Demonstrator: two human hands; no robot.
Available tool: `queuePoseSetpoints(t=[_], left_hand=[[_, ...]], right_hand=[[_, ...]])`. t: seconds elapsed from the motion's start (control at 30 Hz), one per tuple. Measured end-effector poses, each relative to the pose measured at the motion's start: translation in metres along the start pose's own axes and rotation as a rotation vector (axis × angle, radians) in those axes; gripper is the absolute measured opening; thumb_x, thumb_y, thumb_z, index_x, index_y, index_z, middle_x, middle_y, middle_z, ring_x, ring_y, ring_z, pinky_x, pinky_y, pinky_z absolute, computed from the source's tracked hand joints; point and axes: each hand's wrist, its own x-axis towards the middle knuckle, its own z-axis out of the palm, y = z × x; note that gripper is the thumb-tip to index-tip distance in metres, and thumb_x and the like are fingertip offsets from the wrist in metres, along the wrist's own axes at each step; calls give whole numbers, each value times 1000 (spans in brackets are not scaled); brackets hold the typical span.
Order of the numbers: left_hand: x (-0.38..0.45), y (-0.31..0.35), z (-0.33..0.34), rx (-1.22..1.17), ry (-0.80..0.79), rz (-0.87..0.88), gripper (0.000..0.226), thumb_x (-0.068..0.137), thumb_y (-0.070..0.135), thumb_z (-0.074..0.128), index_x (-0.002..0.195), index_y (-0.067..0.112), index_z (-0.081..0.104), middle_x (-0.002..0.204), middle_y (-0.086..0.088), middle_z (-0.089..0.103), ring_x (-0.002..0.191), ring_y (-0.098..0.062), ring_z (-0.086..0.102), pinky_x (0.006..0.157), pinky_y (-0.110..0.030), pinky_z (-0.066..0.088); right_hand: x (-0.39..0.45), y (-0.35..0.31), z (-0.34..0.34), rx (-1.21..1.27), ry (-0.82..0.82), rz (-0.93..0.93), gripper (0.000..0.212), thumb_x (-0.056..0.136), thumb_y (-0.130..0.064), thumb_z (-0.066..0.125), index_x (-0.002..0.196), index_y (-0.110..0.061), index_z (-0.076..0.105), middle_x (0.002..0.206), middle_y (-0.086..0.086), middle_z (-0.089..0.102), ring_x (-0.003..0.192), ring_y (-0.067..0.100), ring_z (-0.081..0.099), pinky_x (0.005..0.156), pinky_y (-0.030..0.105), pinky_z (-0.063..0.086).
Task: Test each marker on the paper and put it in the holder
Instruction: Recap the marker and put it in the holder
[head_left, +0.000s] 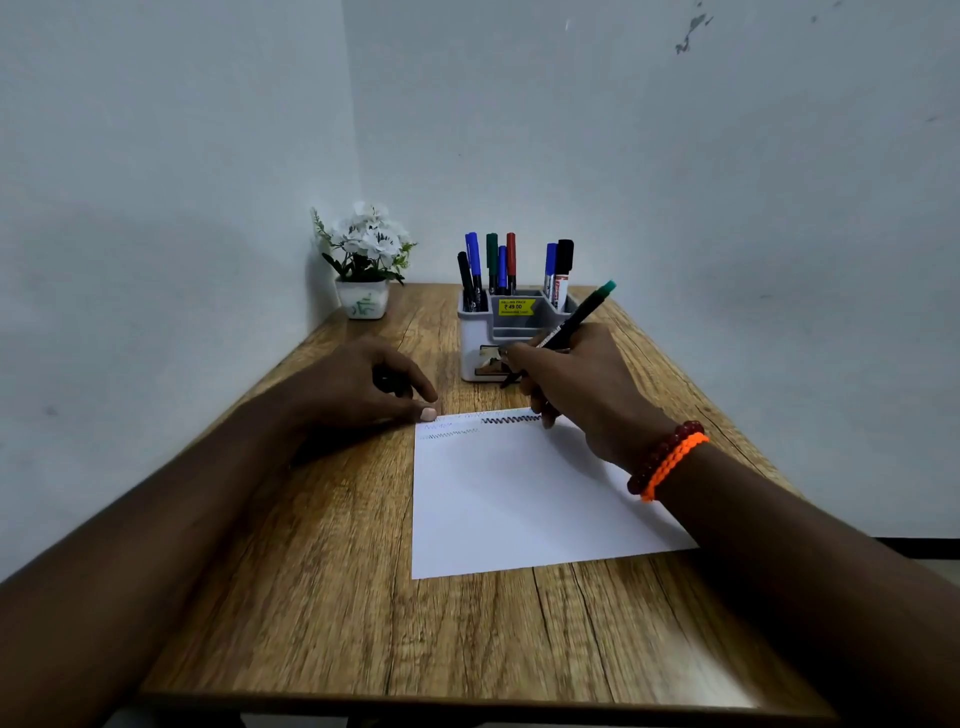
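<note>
Right hand (571, 384) is gripping the green-capped marker (566, 327) w/ tip at the paper's (519, 499) far edge, near the holder (478, 338) toward the tabletop's (311, 571) far edge; left hand (363, 384), fingers curled, is pinning only the corner, so the sheet risks skidding.

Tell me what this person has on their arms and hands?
Both forearms are bare, with no sleeves showing. The right wrist carries two bracelets side by side: a dark red beaded bracelet and a bright orange braided band. The left hand shows no ring or watch, and its thumbnail looks pale pink.
</note>
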Motion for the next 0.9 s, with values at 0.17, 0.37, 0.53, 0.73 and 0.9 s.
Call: queuePoseSetpoints(t=[0.17,0.37,0.53,0.73,0.9], left_hand=[[-3,-1,3,-2,126,-10,21,79,43,84,96,31,80,92,7,74,88,-14,68,77,-36,55],[4,8,12,-346,291,-26,33,103,3,50,110,25,73,97,2,75,81,-14,58,66,-29,46],[-2,28,17,-505,310,131,24,105,8,53,127,12,62,113,1,79,66,-2,56,61,-13,45],[-1,33,18,-837,352,104,22,89,13,72,108,3,72,108,-10,79,86,-17,68,63,-24,50],[-2,35,18,-1038,301,79,20,79,6,74,98,-1,73,88,-13,77,81,-21,74,75,-27,62]], right_hand=[[-9,2,5,41,-2,122,16,94,-15,70,90,0,70,72,14,67,54,21,65,52,35,63],[-12,1,6,85,49,162,6,94,-13,69,95,-7,68,81,15,69,56,22,70,53,35,62],[-9,-7,0,133,58,68,20,99,-15,60,98,3,71,75,16,65,58,26,62,48,33,57],[-13,-21,-3,431,-31,99,24,100,-16,56,90,-2,73,72,14,71,57,24,63,50,32,51],[-15,-25,-6,557,-61,135,20,97,-13,58,81,-8,68,79,15,75,60,24,68,51,30,50]])
